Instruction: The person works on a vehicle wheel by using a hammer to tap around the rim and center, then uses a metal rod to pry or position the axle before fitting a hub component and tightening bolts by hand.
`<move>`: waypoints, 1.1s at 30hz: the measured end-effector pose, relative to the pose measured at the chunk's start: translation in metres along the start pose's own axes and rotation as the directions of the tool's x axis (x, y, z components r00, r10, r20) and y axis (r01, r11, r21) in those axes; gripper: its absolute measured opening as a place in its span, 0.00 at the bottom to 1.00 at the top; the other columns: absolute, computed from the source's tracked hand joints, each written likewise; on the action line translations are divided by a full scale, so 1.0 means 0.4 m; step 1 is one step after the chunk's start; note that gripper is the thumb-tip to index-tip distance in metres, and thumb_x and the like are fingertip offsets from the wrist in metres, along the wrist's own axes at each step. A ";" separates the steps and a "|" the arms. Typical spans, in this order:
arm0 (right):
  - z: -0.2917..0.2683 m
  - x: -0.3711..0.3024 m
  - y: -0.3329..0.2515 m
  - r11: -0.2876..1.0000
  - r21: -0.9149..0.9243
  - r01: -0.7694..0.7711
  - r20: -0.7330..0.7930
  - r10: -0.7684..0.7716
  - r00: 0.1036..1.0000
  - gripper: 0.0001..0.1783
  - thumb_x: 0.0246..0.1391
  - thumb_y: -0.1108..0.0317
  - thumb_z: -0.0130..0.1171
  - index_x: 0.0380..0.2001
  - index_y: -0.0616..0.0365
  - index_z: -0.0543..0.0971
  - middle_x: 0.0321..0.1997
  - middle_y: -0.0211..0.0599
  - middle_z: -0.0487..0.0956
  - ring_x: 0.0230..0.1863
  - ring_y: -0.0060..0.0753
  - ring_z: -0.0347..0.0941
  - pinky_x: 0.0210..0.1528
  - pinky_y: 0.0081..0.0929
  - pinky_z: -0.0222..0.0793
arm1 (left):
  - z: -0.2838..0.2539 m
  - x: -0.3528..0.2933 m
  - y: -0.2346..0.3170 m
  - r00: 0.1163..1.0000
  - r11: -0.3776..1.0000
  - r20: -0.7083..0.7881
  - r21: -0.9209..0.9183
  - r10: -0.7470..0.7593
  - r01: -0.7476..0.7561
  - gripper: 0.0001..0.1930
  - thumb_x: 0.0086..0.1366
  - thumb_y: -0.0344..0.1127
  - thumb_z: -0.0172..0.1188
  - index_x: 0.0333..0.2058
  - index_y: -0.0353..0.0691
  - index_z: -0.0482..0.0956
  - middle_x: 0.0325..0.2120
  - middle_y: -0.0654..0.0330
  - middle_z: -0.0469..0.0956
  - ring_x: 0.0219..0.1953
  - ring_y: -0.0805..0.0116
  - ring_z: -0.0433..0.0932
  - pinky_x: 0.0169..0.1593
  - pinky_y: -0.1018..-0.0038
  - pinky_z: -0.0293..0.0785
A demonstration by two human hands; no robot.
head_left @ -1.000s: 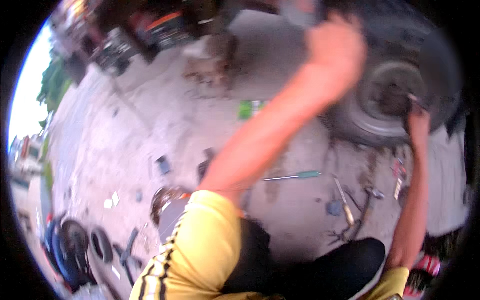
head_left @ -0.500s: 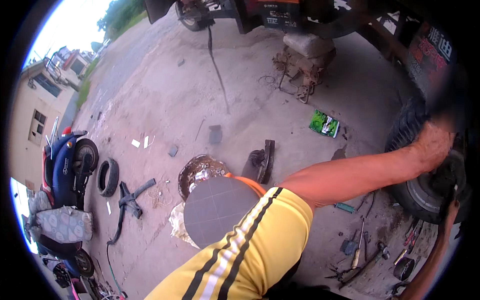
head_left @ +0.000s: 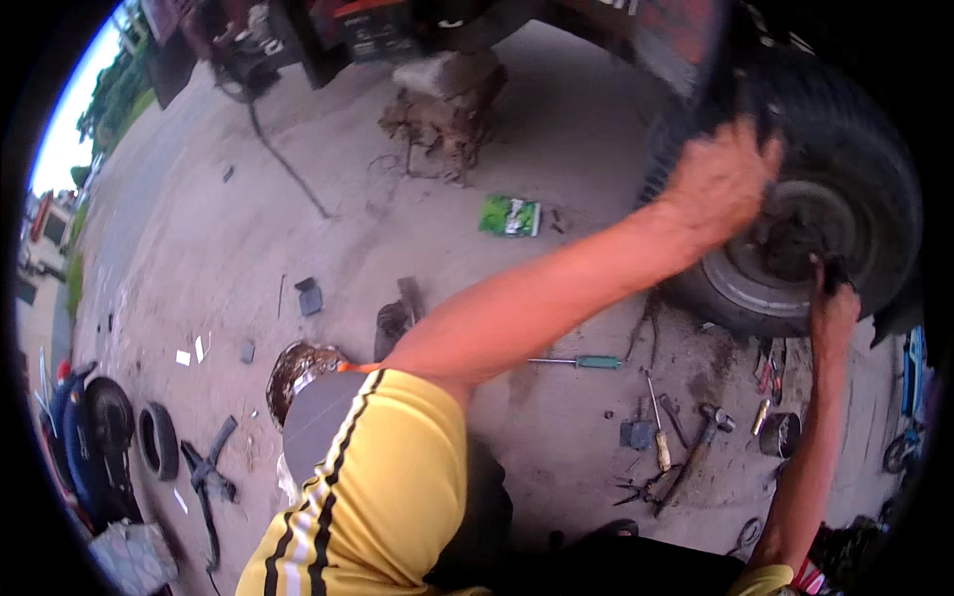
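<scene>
Green packet point(head_left: 510, 216) bears print; whether left fingers point(head_left: 747, 151) or right fingers point(head_left: 841, 298) grip the wheel point(head_left: 795, 226) is unclear.

One wheel is at the far right of the scene, its rim face turned toward the person. The tyre point(head_left: 879, 159) is black, with coarse tread blocks visible along its left edge. The metal rim point(head_left: 743, 288) is dull grey with dark soiling; the recessed centre point(head_left: 790, 241) is darker, its detail indistinct. The left hand point(head_left: 723, 174), blurred, is in front of the tyre's left portion, contact undetermined. The right hand point(head_left: 837, 300) is at the rim's near right edge.
</scene>
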State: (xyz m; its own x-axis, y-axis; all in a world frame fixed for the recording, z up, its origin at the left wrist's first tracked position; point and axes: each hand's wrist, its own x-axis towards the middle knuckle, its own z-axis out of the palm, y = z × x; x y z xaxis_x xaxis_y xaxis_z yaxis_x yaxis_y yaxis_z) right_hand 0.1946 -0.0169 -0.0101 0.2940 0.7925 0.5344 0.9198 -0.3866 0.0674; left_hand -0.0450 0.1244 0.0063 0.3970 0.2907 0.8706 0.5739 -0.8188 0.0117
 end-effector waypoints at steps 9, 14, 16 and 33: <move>0.025 0.012 0.046 0.763 0.504 -0.406 0.145 0.388 0.910 0.25 0.61 0.50 0.52 0.40 0.66 0.79 0.36 0.67 0.77 0.39 0.65 0.74 0.42 0.49 0.68 | -0.009 0.021 0.029 0.994 0.999 0.100 0.029 -0.046 0.043 0.29 0.57 0.34 0.53 0.59 0.36 0.65 0.58 0.26 0.58 0.40 0.48 0.80 0.33 0.62 0.80; 0.023 0.001 0.013 0.990 0.086 -0.108 0.015 0.107 0.994 0.29 0.61 0.47 0.51 0.39 0.68 0.79 0.31 0.67 0.77 0.37 0.66 0.75 0.47 0.52 0.67 | -0.015 0.016 0.016 0.997 0.998 0.071 0.055 -0.025 0.021 0.30 0.57 0.35 0.54 0.59 0.35 0.63 0.56 0.25 0.60 0.38 0.47 0.80 0.32 0.61 0.80; 0.062 0.011 0.050 0.857 0.403 -0.321 0.059 0.326 0.943 0.31 0.62 0.46 0.50 0.39 0.71 0.78 0.32 0.62 0.79 0.38 0.56 0.78 0.50 0.44 0.67 | -0.008 0.019 0.019 0.998 0.998 0.069 0.055 0.001 -0.005 0.31 0.56 0.35 0.55 0.59 0.33 0.63 0.56 0.25 0.60 0.37 0.47 0.80 0.32 0.60 0.80; 0.004 0.005 0.048 0.845 0.467 -0.261 0.040 0.275 0.961 0.27 0.58 0.47 0.55 0.22 0.63 0.82 0.26 0.57 0.79 0.30 0.51 0.78 0.30 0.42 0.71 | -0.015 0.022 0.029 0.990 0.998 0.136 0.046 -0.044 0.038 0.38 0.56 0.37 0.62 0.64 0.39 0.58 0.47 0.39 0.72 0.37 0.46 0.79 0.36 0.59 0.78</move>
State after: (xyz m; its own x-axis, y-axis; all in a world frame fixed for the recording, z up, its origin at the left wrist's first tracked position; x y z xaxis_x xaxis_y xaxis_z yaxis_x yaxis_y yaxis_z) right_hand 0.2131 -0.0220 -0.0091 0.5458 0.6738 0.4981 0.8216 -0.3135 -0.4762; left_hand -0.0390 0.1146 0.0171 0.4654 0.3912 0.7940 0.6209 -0.7835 0.0222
